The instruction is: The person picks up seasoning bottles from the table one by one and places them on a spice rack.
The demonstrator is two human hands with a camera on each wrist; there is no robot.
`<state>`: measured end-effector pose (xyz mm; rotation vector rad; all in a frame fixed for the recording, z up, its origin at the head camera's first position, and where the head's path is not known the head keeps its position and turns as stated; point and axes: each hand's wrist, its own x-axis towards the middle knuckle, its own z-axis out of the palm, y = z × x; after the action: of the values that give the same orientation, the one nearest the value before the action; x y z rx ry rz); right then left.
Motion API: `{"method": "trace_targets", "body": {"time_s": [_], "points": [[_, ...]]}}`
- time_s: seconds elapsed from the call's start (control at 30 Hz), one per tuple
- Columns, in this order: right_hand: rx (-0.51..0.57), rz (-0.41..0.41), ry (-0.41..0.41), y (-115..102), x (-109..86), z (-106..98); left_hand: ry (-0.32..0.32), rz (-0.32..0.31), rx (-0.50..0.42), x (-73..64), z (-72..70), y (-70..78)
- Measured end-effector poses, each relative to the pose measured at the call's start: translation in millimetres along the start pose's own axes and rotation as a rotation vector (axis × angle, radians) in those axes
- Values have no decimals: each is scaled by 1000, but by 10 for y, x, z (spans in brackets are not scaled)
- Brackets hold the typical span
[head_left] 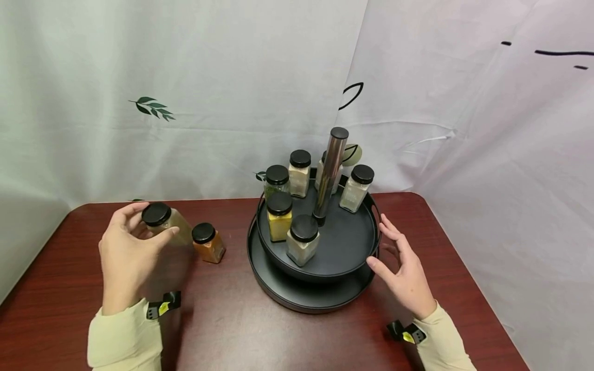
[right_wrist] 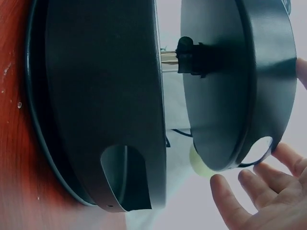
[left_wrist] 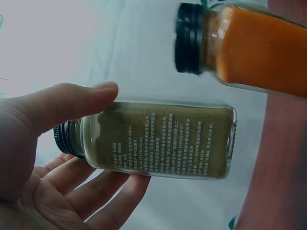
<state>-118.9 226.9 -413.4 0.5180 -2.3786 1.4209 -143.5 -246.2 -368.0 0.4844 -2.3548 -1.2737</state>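
Observation:
My left hand point(head_left: 125, 250) grips a glass spice jar point(left_wrist: 163, 139) of brownish-green powder with a black lid, thumb on one side and fingers on the other. Close beside it, a jar of orange powder point(head_left: 211, 248) stands on the table. My right hand point(head_left: 408, 278) is at the right rim of the upper tray point(head_left: 345, 242) of a black two-tier turntable rack. In the right wrist view its fingers lie loosely along that tray's edge, by an oval cutout. The wider lower tier point(head_left: 297, 301) sits beneath.
Around the upper tray's central post point(head_left: 330, 175) stand several black-lidded jars, among them a yellow one point(head_left: 279, 226), a green one point(head_left: 277, 188) and pale ones point(head_left: 355, 193). One jar is partly hidden behind the post. A white curtain point(head_left: 223, 139) hangs behind the dark red table point(head_left: 223, 330).

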Motion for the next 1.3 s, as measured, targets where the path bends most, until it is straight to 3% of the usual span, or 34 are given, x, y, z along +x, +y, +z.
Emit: {"method": "trace_targets", "body": {"time_s": [0.27, 0.53, 0.77, 1.03, 1.3], "points": [[9, -35, 32, 3, 27, -17, 31, 20, -67, -73, -41, 139], [19, 15, 16, -18, 41, -20, 70, 104, -112, -208, -97, 327], [53, -40, 32, -29, 53, 0, 98, 155, -178, -307, -139, 455], [42, -41, 5, -22, 25, -4, 90, 196, -219, -420, -140, 595], [40, -30, -16, -44, 24, -1, 75, 298, -244, -556, -135, 744]]}}
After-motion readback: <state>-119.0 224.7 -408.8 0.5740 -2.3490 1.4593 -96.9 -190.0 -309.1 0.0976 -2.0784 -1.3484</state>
